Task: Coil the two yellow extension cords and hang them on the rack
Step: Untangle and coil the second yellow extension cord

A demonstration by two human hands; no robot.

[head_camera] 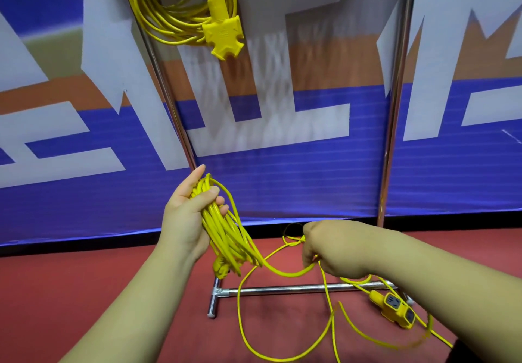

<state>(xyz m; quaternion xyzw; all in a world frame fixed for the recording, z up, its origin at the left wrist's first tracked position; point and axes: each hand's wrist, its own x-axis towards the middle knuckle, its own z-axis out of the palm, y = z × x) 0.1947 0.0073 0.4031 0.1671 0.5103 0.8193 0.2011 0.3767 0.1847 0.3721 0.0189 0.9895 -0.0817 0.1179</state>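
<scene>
**One cord up, the second half-gathered**

From the head camera, the only view, the first coiled cord (180,9) was already hanging at the top of the rack (395,108), its three-way socket block (223,35) dangling below the loops. That one looked done.

Lower down, the action. The left hand (186,216) was closed round the second coil (226,235), fingers wrapped over the top of the bundle, thumb pressing it in; the loops hung down and to the right from that fist, with a plug end (220,269) showing at the bottom. The right hand (330,249) sat to the right and a little lower, fingers curled down onto the running strand (291,272). It seemed to be pinching the cord, though the fingertips were hidden behind the knuckles, so the exact hold could not be told.

Here was the relation that mattered: the free cord led from the coil rightward through the right hand, then down to loose loops (282,354) on the red floor (84,278), ending at the socket block (395,309) lying just beside the rack's base bar (296,289). The slack lay on the right side, nearer the right hand, so by my reading that hand would feed the next loop leftward to the waiting fist.

Writing? The blue banner (56,207) behind carried big white letter shapes, cut off and not readable. No brand could be made out on either socket block.
</scene>
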